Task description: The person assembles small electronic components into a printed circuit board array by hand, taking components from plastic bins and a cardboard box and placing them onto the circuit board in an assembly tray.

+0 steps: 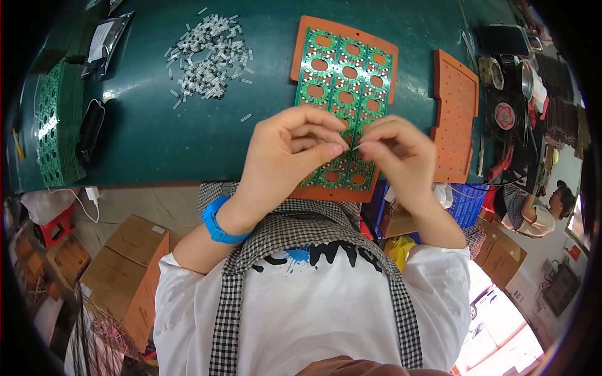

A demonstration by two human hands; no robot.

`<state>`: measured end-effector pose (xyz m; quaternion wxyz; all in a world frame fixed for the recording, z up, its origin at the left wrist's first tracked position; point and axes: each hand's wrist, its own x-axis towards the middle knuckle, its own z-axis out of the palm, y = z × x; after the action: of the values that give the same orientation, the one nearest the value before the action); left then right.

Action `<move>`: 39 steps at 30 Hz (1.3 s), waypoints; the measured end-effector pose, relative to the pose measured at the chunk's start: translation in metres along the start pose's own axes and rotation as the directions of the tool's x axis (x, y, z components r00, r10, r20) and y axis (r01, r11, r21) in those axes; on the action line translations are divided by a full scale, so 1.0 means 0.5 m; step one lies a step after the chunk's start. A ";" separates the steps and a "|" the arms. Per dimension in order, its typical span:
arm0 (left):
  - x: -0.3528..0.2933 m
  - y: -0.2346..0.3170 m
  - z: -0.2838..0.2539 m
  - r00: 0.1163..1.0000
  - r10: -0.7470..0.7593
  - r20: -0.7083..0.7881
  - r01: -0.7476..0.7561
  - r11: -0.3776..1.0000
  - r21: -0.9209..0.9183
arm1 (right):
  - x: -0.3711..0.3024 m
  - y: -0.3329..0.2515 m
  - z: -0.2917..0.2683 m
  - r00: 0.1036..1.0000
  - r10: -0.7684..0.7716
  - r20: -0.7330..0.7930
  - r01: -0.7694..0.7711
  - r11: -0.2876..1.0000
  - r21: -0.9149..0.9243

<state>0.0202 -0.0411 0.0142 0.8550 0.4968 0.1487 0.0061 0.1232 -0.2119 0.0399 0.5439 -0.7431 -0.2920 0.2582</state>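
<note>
A panel of green circuit boards (346,99) with oval cut-outs lies on an orange fixture plate (303,56) at the table's front edge. My left hand (295,145) is over the panel's lower left part, thumb and forefinger nearly pressed together; anything in them is too small to tell. Close beside it, my right hand (401,153) pinches at the panel's lower right. A thin pale sliver shows at its fingertips, too small to name. Both hands hide part of the boards. A heap of small clear, whitish strips (210,59) lies beyond my left hand.
A second orange plate (456,113) with small holes lies to the right. Stacked green boards (53,125) and dark bags (108,44) are at the left. At the far right stand a solder reel (505,116) and tools. Cardboard boxes (119,269) stand below; another person (533,213) sits right.
</note>
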 end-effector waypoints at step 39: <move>0.007 0.013 -0.088 0.977 0.153 -0.150 -0.154 0.988 0.006 | 0.056 0.046 -0.071 0.940 -0.237 0.247 0.341 0.703 -0.624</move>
<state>0.0131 -0.0001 -0.0013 0.8398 0.5025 0.1738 0.1098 0.1713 -0.2208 0.0256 0.2580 -0.8098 -0.5165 0.1042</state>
